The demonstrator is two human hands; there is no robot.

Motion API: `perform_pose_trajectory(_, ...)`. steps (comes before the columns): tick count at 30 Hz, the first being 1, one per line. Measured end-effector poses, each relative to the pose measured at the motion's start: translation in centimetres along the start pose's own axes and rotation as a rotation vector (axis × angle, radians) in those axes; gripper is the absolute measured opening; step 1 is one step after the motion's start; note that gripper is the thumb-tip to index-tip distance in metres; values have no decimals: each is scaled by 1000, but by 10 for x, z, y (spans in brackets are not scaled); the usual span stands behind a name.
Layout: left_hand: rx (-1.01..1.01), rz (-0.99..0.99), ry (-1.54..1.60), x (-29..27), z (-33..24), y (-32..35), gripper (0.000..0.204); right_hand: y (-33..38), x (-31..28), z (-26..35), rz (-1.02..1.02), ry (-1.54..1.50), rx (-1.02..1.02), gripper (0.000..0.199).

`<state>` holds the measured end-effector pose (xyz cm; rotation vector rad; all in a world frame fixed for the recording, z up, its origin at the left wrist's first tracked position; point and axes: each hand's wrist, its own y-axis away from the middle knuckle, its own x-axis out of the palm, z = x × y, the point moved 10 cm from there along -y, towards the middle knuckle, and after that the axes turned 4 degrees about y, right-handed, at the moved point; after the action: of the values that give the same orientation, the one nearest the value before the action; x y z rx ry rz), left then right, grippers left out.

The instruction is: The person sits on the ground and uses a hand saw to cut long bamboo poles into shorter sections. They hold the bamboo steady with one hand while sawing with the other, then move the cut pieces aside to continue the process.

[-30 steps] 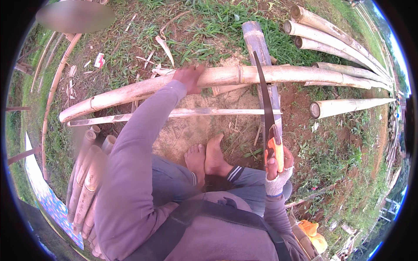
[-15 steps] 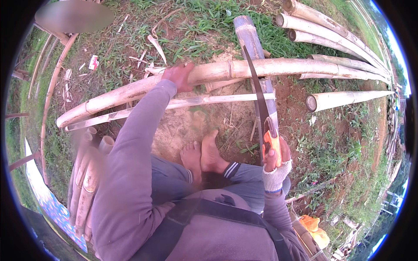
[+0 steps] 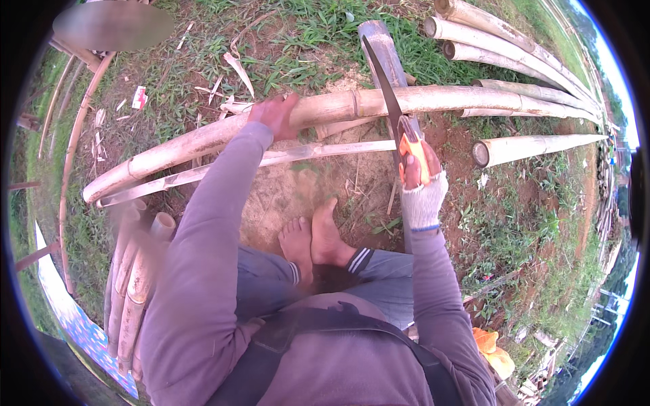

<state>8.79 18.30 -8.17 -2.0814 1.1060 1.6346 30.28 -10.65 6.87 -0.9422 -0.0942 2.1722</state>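
A long bamboo pole (image 3: 325,109) lies crosswise in front of me, resting over a greyish bamboo support (image 3: 379,40) that points away from me. My left hand (image 3: 273,116) is wrapped round the pole, left of its middle joint. In my right hand (image 3: 423,179), which wears a white glove with the fingertips bare, is the orange handle of a handsaw (image 3: 384,80). Its dark curved blade lies across the pole just right of that joint. Whether the teeth have entered the bamboo I cannot tell. Nearer to me, a split bamboo strip (image 3: 298,155) runs roughly alongside the pole, its right end by the saw.
Several bamboo poles (image 3: 487,39) lie on the grass at the far right, with a single pole (image 3: 521,149) nearer. Cut bamboo lengths (image 3: 139,277) stand close by my left arm. My bare feet (image 3: 313,240) are below the strip. An orange bag (image 3: 493,352) sits lower right.
My right hand has pushed the saw forward, away from me, so the handle is now close to the bamboo pole. My left hand keeps its hold on the pole.
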Motion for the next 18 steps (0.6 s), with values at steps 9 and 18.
perform_pose_trajectory(9,-36,61,-10,6,8,-1,92,121,-51,-39,112,-222,340,70)
perform_pose_trajectory(18,-39,41,-5,-16,5,-3,88,28,-5,-3,9,18,6,43)
